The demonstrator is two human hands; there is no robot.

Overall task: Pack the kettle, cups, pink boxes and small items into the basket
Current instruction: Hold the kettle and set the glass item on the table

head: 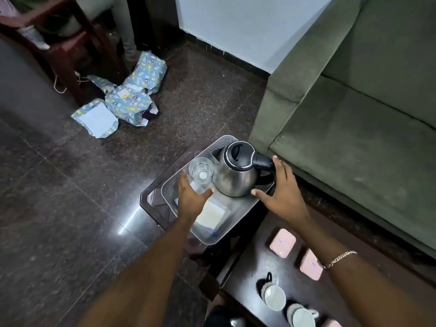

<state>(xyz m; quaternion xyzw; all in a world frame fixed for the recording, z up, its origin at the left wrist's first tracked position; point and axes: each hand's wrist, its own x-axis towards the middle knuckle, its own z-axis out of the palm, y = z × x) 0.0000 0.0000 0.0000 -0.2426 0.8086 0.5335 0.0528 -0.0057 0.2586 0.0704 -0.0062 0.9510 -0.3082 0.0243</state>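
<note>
A steel kettle (236, 171) with a black lid and handle stands in the grey plastic basket (213, 237) on a dark stool. My left hand (192, 199) is shut on a clear glass (201, 173) held beside the kettle, inside the basket. My right hand (282, 190) is spread open just right of the kettle, fingertips near its handle and base, holding nothing. A flat white packet (213, 214) lies on the basket floor. On the dark table sit two pink boxes (282, 242) (311, 265) and two white cups (273, 297) (303, 316).
A green sofa (354, 102) runs close along the right of the basket. Torn blue wrapping paper (127, 97) lies on the dark stone floor at the far left. A wooden chair (63, 43) stands at the top left. Another pink box (331, 324) peeks in at the bottom edge.
</note>
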